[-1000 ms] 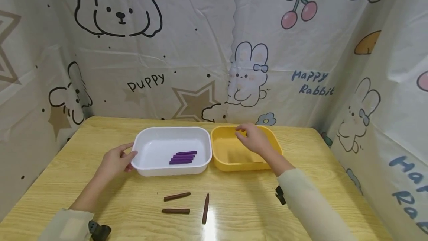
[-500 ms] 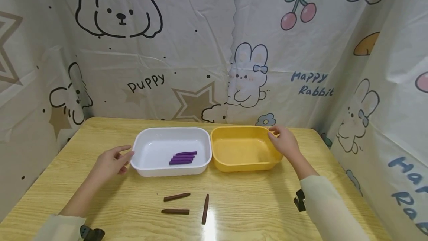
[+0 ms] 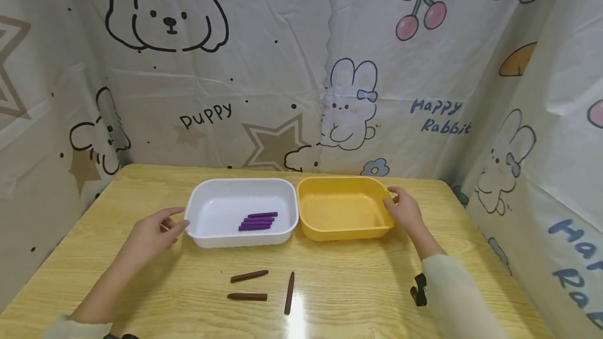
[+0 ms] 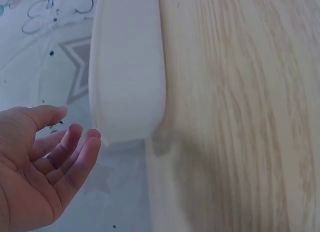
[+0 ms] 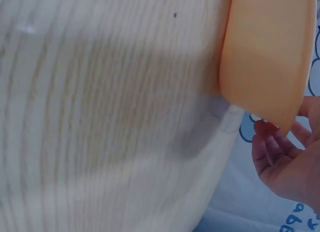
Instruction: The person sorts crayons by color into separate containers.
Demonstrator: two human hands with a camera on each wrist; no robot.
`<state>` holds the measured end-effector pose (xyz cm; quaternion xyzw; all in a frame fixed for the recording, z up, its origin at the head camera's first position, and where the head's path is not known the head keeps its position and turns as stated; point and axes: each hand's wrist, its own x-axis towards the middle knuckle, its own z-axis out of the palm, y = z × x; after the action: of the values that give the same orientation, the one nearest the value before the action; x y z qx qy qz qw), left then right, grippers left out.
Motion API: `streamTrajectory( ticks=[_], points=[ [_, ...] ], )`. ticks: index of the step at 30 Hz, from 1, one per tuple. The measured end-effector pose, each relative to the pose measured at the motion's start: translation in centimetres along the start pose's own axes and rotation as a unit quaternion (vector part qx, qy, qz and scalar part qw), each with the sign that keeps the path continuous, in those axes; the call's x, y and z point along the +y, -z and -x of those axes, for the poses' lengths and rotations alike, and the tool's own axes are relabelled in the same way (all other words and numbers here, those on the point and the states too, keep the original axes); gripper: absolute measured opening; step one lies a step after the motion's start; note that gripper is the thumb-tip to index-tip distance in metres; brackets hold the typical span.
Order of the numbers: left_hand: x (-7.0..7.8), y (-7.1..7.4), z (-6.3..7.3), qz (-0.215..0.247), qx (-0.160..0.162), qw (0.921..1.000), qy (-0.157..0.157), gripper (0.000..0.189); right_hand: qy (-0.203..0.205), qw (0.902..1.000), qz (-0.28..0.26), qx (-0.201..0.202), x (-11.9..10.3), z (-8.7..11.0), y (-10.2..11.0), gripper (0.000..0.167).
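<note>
In the head view a white plastic tray (image 3: 207,234) holds several purple crayons (image 3: 256,221), lying side by side. A yellow plastic tray (image 3: 344,234) stands against its right side with nothing in it. My left hand (image 3: 153,234) is at the white tray's left end, fingers loosely bent and the thumb apart from them; in the left wrist view the fingertips are beside the tray's end. My right hand (image 3: 406,208) holds the right end of the yellow tray, thumb at the rim and fingers along the outer wall.
Three brown crayons, one upper left (image 3: 249,276), one lower left (image 3: 247,297) and one upright at right (image 3: 289,293), lie on the wooden table (image 3: 348,286) in front of the trays. A printed cloth (image 3: 282,67) hangs behind and at both sides.
My right hand has moved from over the yellow tray to its right end and now holds it there. The left hand has loosened from the white tray's rim, drawing back slightly.
</note>
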<state>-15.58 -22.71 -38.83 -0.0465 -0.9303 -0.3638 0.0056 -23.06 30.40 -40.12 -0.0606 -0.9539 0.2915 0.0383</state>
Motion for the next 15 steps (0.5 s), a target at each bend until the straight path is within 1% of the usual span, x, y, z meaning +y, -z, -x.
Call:
streamTrajectory(
  ticks=[3, 6, 10, 15],
  points=[
    [1.0, -0.2, 0.4, -0.028, 0.005, 0.9994, -0.020, 0.052, -0.007, 0.9999, -0.011, 0.001, 0.2, 0.2, -0.5, 0.047],
    [1.9, -0.5, 0.8, -0.043, 0.001, 0.9984, -0.037, 0.048, -0.009, 0.9997, -0.021, 0.005, 0.3, 0.4, -0.8, 0.047],
    [2.8, -1.1, 0.9, -0.042, -0.015, 0.9973, -0.058, 0.044, -0.011, 0.9993, -0.033, 0.013, 0.4, 0.6, -1.0, 0.048],
    [3.5, -1.9, 1.0, -0.035, -0.031, 0.9953, -0.085, 0.038, -0.012, 0.9986, -0.049, 0.018, 0.5, 0.5, -1.3, 0.047]
  ],
)
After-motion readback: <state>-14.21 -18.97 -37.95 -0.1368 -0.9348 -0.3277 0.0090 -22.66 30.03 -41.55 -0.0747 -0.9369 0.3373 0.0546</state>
